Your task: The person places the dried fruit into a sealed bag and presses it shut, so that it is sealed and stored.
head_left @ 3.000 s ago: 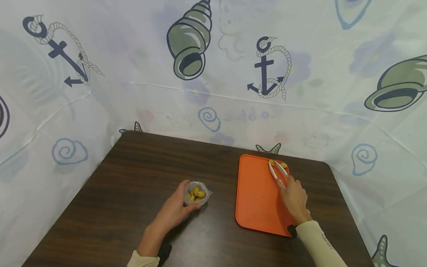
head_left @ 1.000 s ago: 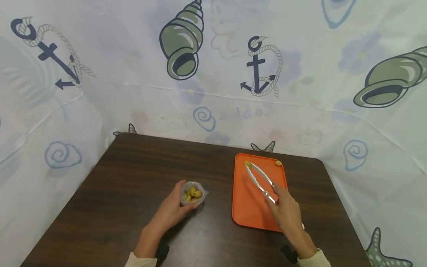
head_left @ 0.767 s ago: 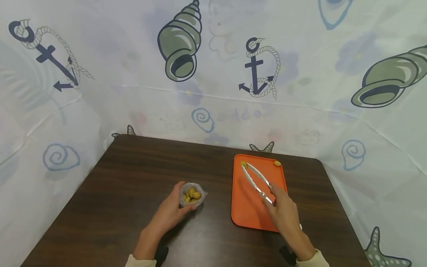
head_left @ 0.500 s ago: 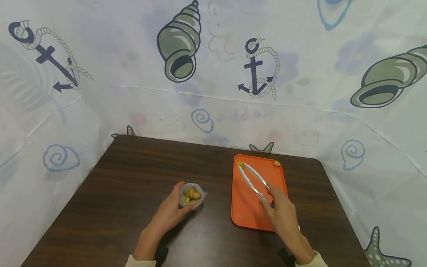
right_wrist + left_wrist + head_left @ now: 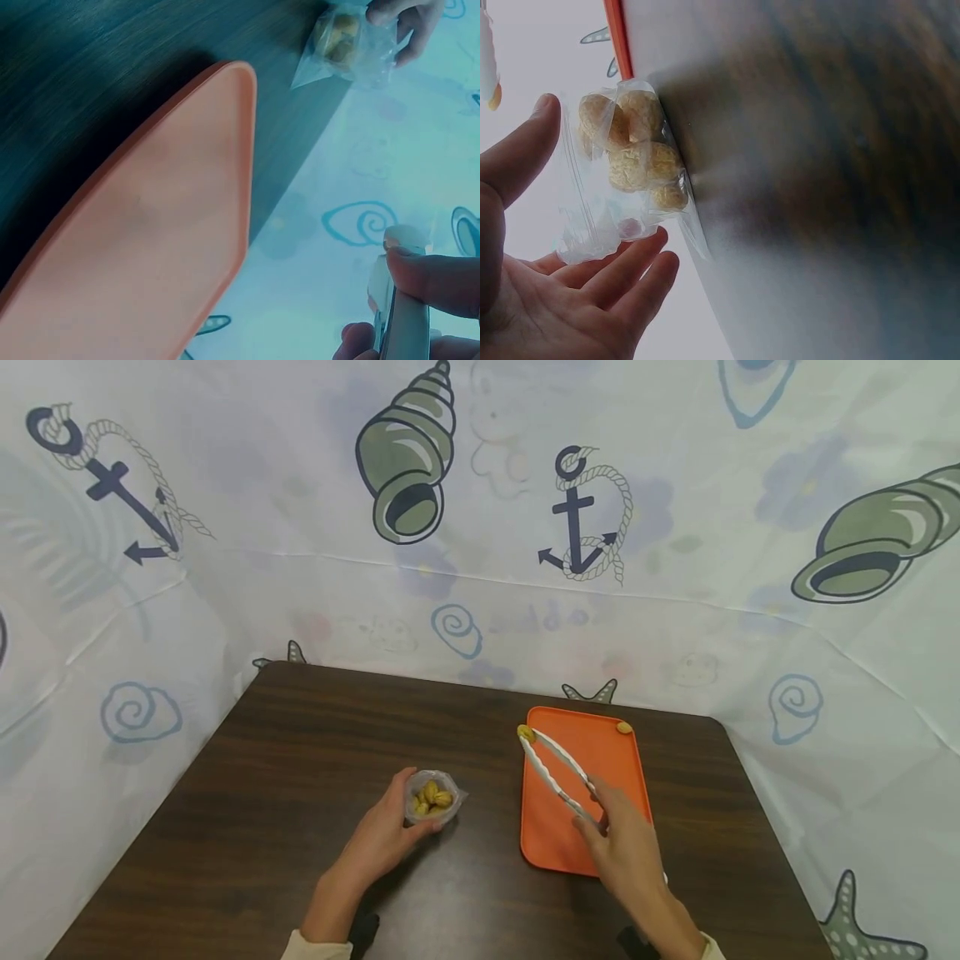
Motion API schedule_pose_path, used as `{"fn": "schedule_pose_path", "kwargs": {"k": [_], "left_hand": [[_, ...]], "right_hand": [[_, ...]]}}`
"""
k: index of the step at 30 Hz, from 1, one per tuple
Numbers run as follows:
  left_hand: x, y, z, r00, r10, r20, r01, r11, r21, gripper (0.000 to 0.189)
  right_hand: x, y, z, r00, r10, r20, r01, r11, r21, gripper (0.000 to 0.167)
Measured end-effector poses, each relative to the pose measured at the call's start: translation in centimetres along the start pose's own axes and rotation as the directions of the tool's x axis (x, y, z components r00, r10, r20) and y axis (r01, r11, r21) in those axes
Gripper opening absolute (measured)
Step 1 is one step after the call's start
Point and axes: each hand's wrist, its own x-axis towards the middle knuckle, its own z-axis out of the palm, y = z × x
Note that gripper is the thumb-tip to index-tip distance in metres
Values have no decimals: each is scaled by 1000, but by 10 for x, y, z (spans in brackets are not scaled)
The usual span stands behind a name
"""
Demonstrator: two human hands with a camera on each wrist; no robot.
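- Right hand (image 5: 626, 847), one: we find its fingers and thumb clamped on the handle end of the tongs; the right wrist view shows the thumb lying along the metal.
- Tongs (image 5: 553, 782), metal, with scalloped arms: we note the arms spread in the middle and drawn together at the tips, pointing away and to the left across the tray.
- Wrinkled tan nut (image 5: 527, 732), one: held between the tong tips, at the tray's far left corner; whether it touches the rim we cannot tell.
- Left hand (image 5: 386, 827), one: we see thumb and fingers curled about the plastic bag, steadying it near its mouth.
- Plastic bag (image 5: 459, 797), clear: upright on the table, mouth upward, well to the left of the tray.
- Bagged nuts (image 5: 442, 799), several: grouped inside the bag; we can make out their wrinkled surfaces in the left wrist view.
- Tray (image 5: 551, 835), orange, rectangular, with raised rim: lying under the tongs.
- Second loose nut (image 5: 624, 727), one: in the tray's far right corner.
- Table (image 5: 322, 727), dark wood-grain, rounded corners: beneath all the above.
- Cloth backdrop (image 5: 300, 460), white: printed with anchors, shells and starfish, behind the table.
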Motion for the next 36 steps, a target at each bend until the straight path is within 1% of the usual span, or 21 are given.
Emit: {"fn": "schedule_pose_path", "kwargs": {"k": [3,8,12,21,29,36], "left_hand": [[0,-1,1,1000,-1,4,1,1000,1,95],[0,-2,1,1000,4,1,-4,1000,-3,95],[0,-1,2,1000,2,-5,-3,1000,-4,95],[3,1,4,1000,-7,-23,7,1000,-4,95],[4,1,4,1000,1,-27,-1,1000,1,95],[3,1,4,1000,8,-26,-8,1000,0,95]], "right_hand": [[-3,-4,-1,1000,3,5,-3,1000,11,59],[-6,-11,-1,1000,-26,-8,26,999,46,60],[-8,-15,0,999,-48,-10,48,998,38,60],[-11,-21,4,992,-118,-48,120,992,44,62],[-14,-28,9,988,-153,-37,155,987,39,64],[-18,-34,16,988,-154,0,154,987,33,62]]}}
